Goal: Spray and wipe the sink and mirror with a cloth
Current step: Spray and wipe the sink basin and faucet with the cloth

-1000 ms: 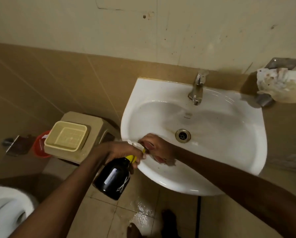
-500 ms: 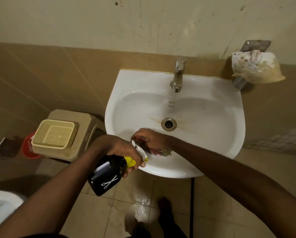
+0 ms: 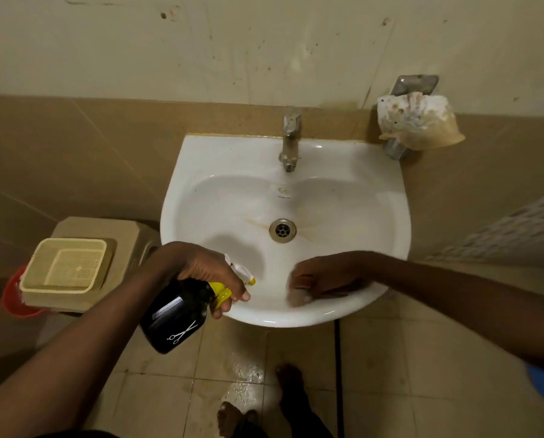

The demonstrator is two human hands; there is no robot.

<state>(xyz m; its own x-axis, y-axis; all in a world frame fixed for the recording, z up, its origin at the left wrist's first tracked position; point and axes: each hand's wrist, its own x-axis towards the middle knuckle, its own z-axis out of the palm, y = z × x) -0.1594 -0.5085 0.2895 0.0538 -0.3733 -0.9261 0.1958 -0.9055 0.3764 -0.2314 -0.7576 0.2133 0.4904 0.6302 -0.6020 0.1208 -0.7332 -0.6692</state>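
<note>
One sink point(image 3: 352, 172), one tap point(image 3: 289, 143), one drain point(image 3: 282, 229), one spray bottle point(image 3: 177, 314), one cloth point(image 3: 299, 298) and two hands are in view, with one basket point(image 3: 65, 270) on a stool point(image 3: 131, 232) to the left. The left hand point(image 3: 201, 270) curls round the neck of the black bottle just outside the sink's front-left rim, its long axis slanting from lower left to upper right and its white nozzle pointing right, into the basin. The right hand point(image 3: 324, 279) is blurred, pressing the cloth onto the inner front wall of the basin, so I cannot tell whether its fingers curl over it or lie flat
</note>
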